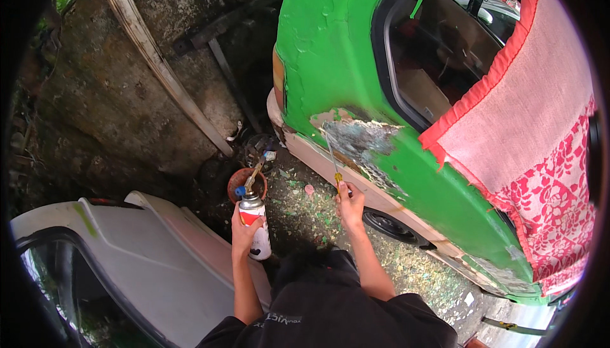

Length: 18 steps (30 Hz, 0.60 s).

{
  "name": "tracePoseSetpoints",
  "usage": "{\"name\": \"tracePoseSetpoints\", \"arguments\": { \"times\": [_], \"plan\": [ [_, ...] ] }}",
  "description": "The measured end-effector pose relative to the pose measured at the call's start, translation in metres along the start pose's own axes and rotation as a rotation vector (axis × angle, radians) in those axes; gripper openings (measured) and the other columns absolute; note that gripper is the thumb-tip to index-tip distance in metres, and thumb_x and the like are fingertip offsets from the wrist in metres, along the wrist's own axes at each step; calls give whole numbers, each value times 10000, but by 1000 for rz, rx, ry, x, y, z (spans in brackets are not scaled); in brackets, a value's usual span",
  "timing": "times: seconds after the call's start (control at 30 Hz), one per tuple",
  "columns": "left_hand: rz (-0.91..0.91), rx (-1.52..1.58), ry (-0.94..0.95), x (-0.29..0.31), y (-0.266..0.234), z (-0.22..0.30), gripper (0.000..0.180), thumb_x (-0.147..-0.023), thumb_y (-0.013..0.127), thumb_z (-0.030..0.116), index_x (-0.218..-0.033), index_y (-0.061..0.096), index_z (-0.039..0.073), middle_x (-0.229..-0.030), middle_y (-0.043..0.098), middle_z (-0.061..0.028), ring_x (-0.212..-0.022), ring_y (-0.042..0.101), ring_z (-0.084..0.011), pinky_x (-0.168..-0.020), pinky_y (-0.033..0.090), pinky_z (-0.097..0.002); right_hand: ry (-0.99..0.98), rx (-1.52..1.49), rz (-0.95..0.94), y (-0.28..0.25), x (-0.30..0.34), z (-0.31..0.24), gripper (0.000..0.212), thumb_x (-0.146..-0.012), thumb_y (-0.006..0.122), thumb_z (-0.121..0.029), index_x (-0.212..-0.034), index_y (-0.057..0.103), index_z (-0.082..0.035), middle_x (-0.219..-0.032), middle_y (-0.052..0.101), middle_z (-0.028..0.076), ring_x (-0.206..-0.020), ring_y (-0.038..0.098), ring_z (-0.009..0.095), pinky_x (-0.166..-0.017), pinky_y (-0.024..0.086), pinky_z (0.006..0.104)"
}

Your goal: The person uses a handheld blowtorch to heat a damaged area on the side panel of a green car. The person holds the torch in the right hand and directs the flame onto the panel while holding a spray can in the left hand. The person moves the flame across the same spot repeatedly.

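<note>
My left hand (243, 228) is wrapped round a gas canister (260, 244) fitted with a blowtorch head (254, 180), its brass nozzle pointing up and away from me. No flame can be made out. In my right hand (350, 203) is a screwdriver (338, 177) with a yellow handle, its long thin shaft reaching to the green car's side panel. The tip lies at the upper left part of a stripped patch (363, 143), where paint is blistered and peeled to grey and beige. Green paint (330, 43) still covers the panel around it.
A pink patterned cloth (508, 151) drapes over the green car's right side. To the left stands a silver car (146, 253). An orange pot (239, 186) sits behind the canister. Paint flakes litter the ground (305, 221); a long strip (159, 62) leans on the wall.
</note>
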State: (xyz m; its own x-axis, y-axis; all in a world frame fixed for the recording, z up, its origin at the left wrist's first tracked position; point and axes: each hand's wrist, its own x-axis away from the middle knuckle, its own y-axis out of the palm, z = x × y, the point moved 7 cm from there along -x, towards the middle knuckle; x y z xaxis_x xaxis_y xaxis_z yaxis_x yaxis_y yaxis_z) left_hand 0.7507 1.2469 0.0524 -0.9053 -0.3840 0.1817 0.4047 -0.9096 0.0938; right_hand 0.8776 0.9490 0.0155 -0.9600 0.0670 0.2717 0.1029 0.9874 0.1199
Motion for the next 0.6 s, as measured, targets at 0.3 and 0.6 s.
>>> {"name": "tracePoseSetpoints", "arguments": {
  "times": [0.3,0.6],
  "plan": [
    [-104,63,48,-1,39,7,467,-782,801,32,-1183,562,51,-1022,649,-24,-912,619,-113,-828,515,-293,16,37,19,-6,7,-9,317,-1058,595,-341,-1069,659,-31,-622,478,-38,-411,321,29,-364,237,236],
    [-169,-2,66,-12,52,2,550,-772,830,89,-1245,558,28,-1080,665,-43,-971,629,-127,-879,512,-306,13,46,26,-12,6,-9,310,-1043,622,-289,-1062,701,11,-621,526,-8,-436,398,55,-385,294,271]
  ]
}}
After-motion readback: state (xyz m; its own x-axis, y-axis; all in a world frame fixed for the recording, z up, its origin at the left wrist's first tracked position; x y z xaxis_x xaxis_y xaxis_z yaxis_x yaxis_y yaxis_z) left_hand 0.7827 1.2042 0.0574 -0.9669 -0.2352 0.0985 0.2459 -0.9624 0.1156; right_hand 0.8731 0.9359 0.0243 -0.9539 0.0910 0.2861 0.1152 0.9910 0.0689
